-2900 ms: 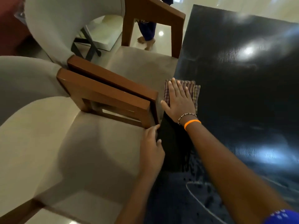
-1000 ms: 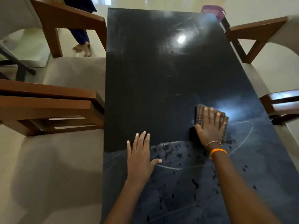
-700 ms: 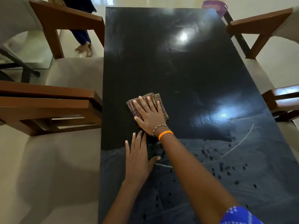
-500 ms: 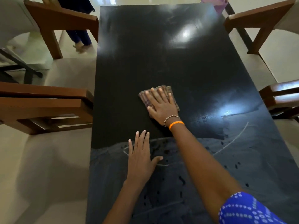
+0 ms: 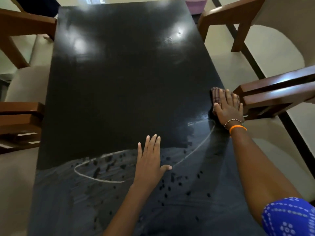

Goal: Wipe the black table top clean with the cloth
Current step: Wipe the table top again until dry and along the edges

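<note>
A: From the head view, the only 1 supplied, where is the cloth (image 5: 216, 97) found?

B: It is seen at the right edge of the black table top (image 5: 122, 86), pinned flat beneath the right hand (image 5: 227, 109). The fingers are spread and laid over it, palm down; nothing is clenched, so it is pressed rather than gripped. A wooden chair arm (image 5: 272, 94) stands just beside that hand.

A: And the left hand (image 5: 150, 160)?

B: It is laid open and empty on the table, fingers extended, on the hazy near part, and appears to be used as a brace.

A: How should the cloth be expected to handle?

B: It looks a thin, folded, checked fabric, so it is judged light and limp, with no stiffness of its own. Its shape would be kept only under an even palm; if it were pushed by the fingertips alone, bunching or unfolding is likely. The glossy top looks slick, so little drag is expected.

A: Where is hold best taken?

B: Across its middle, with the whole palm flat and the leading fold kept under the fingers.

A: How much is left?

B: The far part appears dark and clean; the near part is covered by a grey film, dark specks and a pale ring mark (image 5: 95, 174), so that part is judged unfinished.
</note>
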Demonstrator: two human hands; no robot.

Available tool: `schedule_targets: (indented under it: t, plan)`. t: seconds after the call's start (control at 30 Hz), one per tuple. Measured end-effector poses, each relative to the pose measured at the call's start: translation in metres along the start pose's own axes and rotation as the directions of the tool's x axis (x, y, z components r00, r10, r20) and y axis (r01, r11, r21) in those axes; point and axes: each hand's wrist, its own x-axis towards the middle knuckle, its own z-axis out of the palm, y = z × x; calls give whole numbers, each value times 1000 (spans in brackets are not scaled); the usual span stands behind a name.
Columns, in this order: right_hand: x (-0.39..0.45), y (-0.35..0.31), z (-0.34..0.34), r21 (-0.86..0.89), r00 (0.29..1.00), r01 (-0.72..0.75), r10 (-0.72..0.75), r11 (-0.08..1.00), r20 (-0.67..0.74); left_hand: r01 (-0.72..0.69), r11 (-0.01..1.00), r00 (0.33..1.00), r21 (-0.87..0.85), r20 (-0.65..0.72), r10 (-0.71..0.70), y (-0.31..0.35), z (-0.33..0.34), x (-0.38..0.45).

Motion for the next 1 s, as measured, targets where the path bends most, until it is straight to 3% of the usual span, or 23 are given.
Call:
schedule_targets:
  t: [0.13,0.23,0.37,0.47,0.57,0.77,0.9,1.0]
  plan:
    - [-28,-51,19,-40,998,33,-35,999,-51,31,999,1000,44,-4,-31,-15,2,-2]
    - [-71,-98,40,-23,972,233,-234,972,-29,47,997,999,53,8,-47,-19,0,-3]
    - [-128,-135,61,-4,836,548,-548,836,-16,63,997,998,53,14,-64,-12,-3,-1]
    - [-130,-110,62,-26,765,643,-643,766,-28,68,995,997,70,21,-69,-10,-2,-1]
    - [-115,-69,50,-48,825,559,-561,828,-68,75,996,997,51,23,-76,-10,0,-1]
    - [-82,20,24,-57,974,207,-211,977,-82,74,997,997,-29,10,-74,-13,2,-3]
    - [-97,5,29,-21,994,18,-20,1000,-112,57,997,998,-56,-32,-59,-14,5,-9]
    - [-113,-22,37,6,995,27,-27,1000,-101,57,994,995,-92,-77,-64,-20,8,-24]
